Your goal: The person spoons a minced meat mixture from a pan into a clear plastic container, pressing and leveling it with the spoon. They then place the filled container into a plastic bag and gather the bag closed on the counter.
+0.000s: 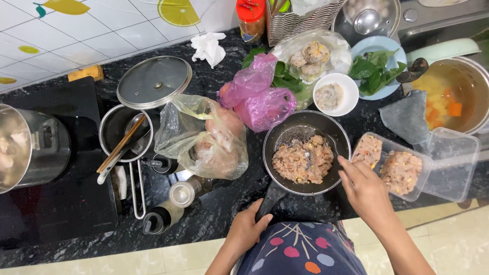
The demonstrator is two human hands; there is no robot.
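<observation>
Hands: left hand (248, 230) at near bench edge, fingers wrapped round the dark pan handle (271, 197); right hand (362, 187) over pan's right rim, fingers curled and pointing into the pan, cannot tell if it holds anything.
Pan: dark frying pan (305, 127) on black speckled bench (219, 214), centre front, holds a heap of minced meat mix (303, 160).
Right of pan: clear plastic tub (389, 165) touching the right hand's side, two lumps of same mince inside; its clear lid (455, 163) just beside, further right.
Left of pan: clear plastic bag (204, 137) with pale raw meat, near the pan rim; small bottles (173, 206) lying in front of it.
Further left: small saucepan (125, 133) with chopsticks (119, 145) and a ladle inside; glass lid (154, 82) behind it; steel pot (28, 147) on black hob at far left.
Behind pan: pink plastic bag (260, 97); small white bowl (335, 94) of paste; green leaves on blue plate (379, 69).
Right rear: grey cloth (407, 117); big pot of yellow soup (453, 97) with orange chunks.
Back: clear bag of round stuffed balls (310, 56); white crumpled tissue (209, 47); red-capped jar (251, 20); white tiled wall.
</observation>
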